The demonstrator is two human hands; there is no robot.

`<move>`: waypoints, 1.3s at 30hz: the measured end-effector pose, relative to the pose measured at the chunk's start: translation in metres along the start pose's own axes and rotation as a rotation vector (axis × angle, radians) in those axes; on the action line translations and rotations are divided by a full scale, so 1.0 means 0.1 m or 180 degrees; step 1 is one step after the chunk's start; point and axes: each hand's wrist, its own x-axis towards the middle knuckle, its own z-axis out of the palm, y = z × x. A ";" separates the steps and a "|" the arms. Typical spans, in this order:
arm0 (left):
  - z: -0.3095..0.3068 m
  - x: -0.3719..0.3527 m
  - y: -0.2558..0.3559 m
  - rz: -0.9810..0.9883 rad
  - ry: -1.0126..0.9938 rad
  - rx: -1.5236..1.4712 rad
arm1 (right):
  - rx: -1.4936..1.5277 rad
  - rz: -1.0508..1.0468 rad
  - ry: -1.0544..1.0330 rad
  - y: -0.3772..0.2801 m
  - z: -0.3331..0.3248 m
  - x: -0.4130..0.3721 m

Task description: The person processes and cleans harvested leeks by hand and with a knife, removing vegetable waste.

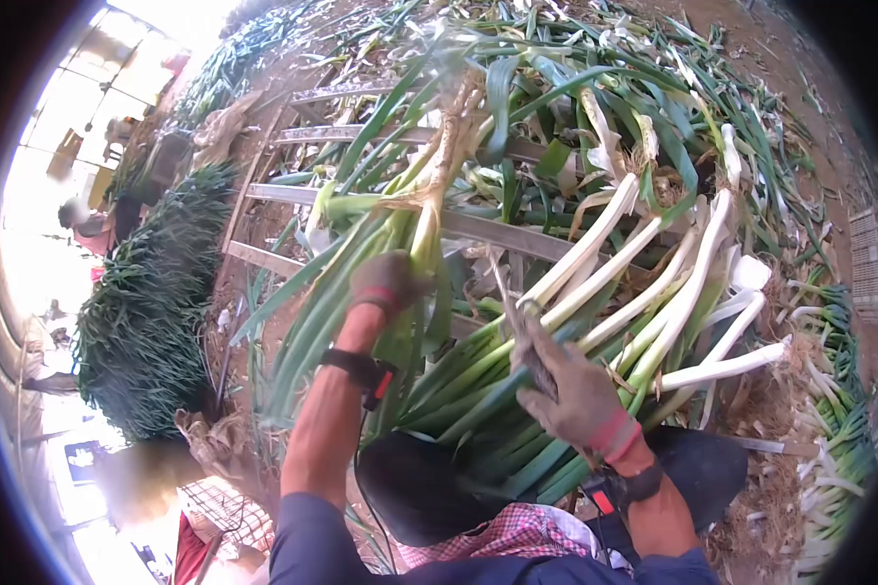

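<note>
My left hand [390, 281], in a dirty work glove, is closed around a leek [447, 146] with long green leaves; its stalk points away from me and the leaves hang toward my lap. In my right hand [571, 390], also gloved, is a knife [504, 283] with its narrow blade pointing up and away. The fingers wrap its handle, so most of the grip is hidden. Several more leeks [688, 273] lie across my lap, white ends to the right and green leaves passing beneath my right hand.
Metal slats [517, 234] run across in front of me, with cut leaves [576, 49] heaped on and beyond them. Trimmed leeks [834, 429] are stacked at right. A big green bundle [151, 302] stands at left, near another person [93, 229]. A wire basket [226, 512] sits lower left.
</note>
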 end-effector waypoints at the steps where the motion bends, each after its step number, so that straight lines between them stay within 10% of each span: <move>1: 0.12 -0.06 0.01 -0.0034 0.0063 -0.0239 | -0.0002 0.0242 -0.0051 -0.08 -0.02 0.05; 13: 0.75 0.04 -0.56 0.0329 -0.0032 -0.3151 | -0.0449 -0.0366 -0.0665 -0.35 0.51 0.32; 17: 0.70 -0.02 -0.54 0.0184 0.0097 -0.2594 | -0.0505 -0.0106 -0.0154 -0.24 0.55 0.58; 21: 0.72 0.00 -0.50 0.0146 0.0271 -0.2138 | -0.0568 -0.0112 -0.1063 -0.38 0.53 0.27; 32: 0.70 -0.13 -0.35 -0.0107 0.1347 -0.1284 | -0.0851 0.0126 -0.0057 -0.27 0.44 0.99; 39: 0.56 -0.29 -0.15 0.0075 0.0956 -0.0442 | -0.1140 0.0276 0.0475 -0.13 0.12 1.80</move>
